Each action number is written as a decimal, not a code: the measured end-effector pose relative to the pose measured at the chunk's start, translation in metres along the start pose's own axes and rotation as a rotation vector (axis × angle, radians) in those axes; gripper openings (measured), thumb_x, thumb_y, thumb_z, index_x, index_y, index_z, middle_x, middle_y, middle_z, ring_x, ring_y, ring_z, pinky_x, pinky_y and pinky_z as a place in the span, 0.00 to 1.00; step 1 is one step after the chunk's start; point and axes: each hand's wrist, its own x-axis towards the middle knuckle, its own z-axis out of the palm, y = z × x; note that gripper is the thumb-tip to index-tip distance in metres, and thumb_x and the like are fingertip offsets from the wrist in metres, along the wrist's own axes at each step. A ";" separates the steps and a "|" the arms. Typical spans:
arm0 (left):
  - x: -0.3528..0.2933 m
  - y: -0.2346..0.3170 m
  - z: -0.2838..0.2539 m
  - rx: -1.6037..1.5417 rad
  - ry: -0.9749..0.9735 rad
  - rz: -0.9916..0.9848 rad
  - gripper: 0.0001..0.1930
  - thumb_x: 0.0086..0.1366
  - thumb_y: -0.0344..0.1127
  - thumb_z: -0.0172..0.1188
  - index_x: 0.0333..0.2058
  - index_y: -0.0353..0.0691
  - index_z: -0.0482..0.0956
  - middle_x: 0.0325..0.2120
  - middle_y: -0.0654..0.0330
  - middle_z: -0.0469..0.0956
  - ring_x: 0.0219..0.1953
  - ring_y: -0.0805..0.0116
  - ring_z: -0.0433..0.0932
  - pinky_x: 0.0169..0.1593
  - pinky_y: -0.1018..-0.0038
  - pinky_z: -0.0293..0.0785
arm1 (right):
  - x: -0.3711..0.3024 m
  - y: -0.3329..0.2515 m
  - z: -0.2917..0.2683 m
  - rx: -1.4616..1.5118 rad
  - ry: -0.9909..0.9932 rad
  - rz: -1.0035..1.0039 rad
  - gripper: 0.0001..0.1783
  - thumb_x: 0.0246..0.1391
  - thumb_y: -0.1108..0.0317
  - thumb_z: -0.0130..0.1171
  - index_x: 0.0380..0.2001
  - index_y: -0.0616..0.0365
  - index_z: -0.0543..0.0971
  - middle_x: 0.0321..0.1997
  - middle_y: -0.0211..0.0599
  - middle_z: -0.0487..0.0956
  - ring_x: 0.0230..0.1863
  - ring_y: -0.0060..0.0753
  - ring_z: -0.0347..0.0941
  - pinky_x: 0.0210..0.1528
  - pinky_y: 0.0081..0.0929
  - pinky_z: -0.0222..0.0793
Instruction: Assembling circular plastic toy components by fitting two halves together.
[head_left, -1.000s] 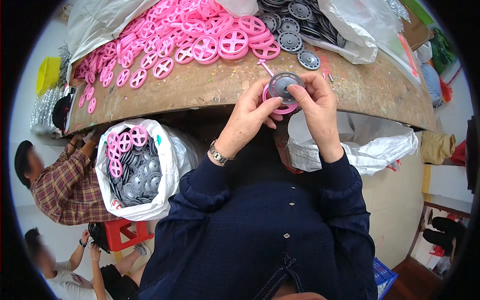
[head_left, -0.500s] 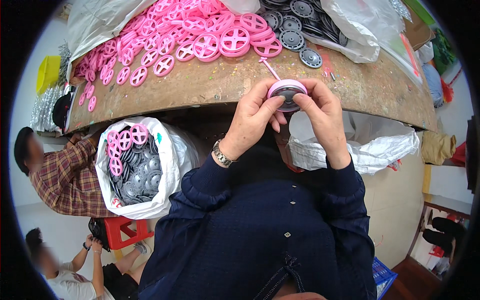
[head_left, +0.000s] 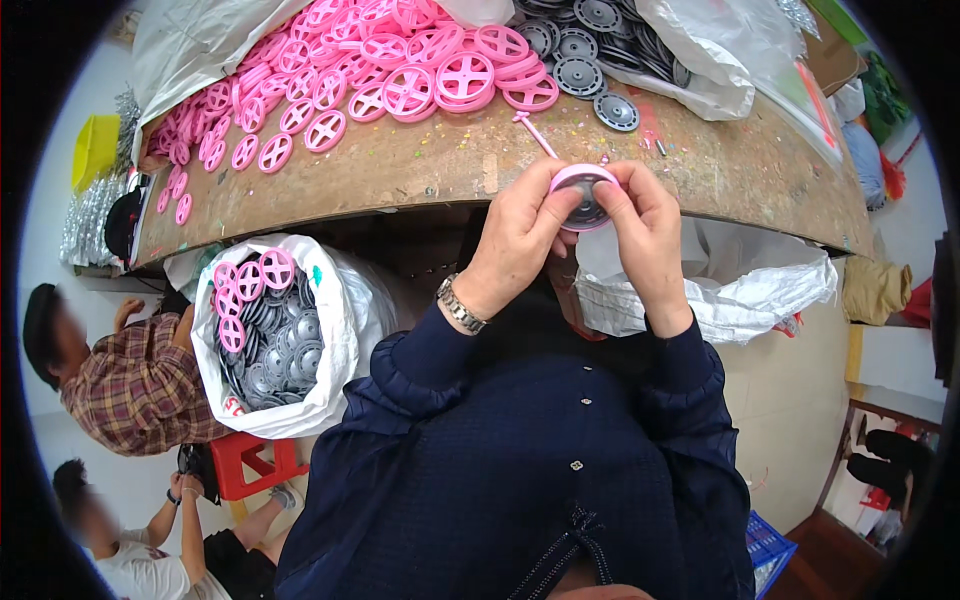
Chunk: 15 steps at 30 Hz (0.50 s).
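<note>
So, far left on the floor side there's a white sack with grey discs and a few pink wheels in it, and up on the worktop sits a big heap of pink wheels. Left hand next: fingers curled round behind the pink ring, thumb flat on the face of the grey disc inside it. A thin pink stick runs down toward those fingers; can't tell if it's gripped too. Ring and disc are right between the hands, at the worktop's near edge. Right hand mirrors the left, closed on the other side, thumb pressing in.

My take on this press: keep both thumbs level and push evenly, otherwise I'd expect the disc to cock to one side. Spread the fingertips behind so the ring doesn't flex. I'd check the edge all the way round, since the thumbs cover part of it.
</note>
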 end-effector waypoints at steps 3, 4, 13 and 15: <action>0.001 0.001 0.000 -0.075 -0.142 -0.029 0.24 0.69 0.27 0.55 0.61 0.38 0.61 0.39 0.59 0.75 0.28 0.76 0.78 0.27 0.81 0.77 | 0.003 0.007 -0.005 0.179 0.003 0.074 0.06 0.59 0.72 0.59 0.40 0.61 0.76 0.33 0.25 0.78 0.33 0.14 0.71 0.36 0.19 0.68; 0.001 -0.001 -0.001 -0.074 -0.142 -0.030 0.24 0.69 0.27 0.55 0.61 0.38 0.61 0.39 0.59 0.75 0.28 0.76 0.78 0.27 0.81 0.77 | 0.003 0.006 -0.004 0.180 0.003 0.074 0.06 0.59 0.72 0.59 0.40 0.61 0.76 0.33 0.25 0.78 0.33 0.14 0.71 0.36 0.19 0.68; -0.007 -0.002 -0.004 0.144 -0.099 0.068 0.23 0.67 0.24 0.55 0.60 0.37 0.65 0.36 0.60 0.76 0.26 0.77 0.76 0.27 0.80 0.77 | -0.012 -0.006 -0.010 -0.103 -0.188 0.049 0.15 0.58 0.78 0.55 0.49 0.64 0.72 0.42 0.30 0.77 0.44 0.19 0.73 0.48 0.20 0.70; -0.009 -0.005 0.005 0.171 -0.034 0.151 0.24 0.67 0.24 0.55 0.61 0.37 0.64 0.35 0.59 0.77 0.25 0.77 0.77 0.26 0.81 0.76 | -0.017 -0.007 -0.012 -0.053 -0.125 0.032 0.15 0.58 0.79 0.55 0.50 0.64 0.72 0.43 0.30 0.77 0.44 0.19 0.73 0.48 0.20 0.70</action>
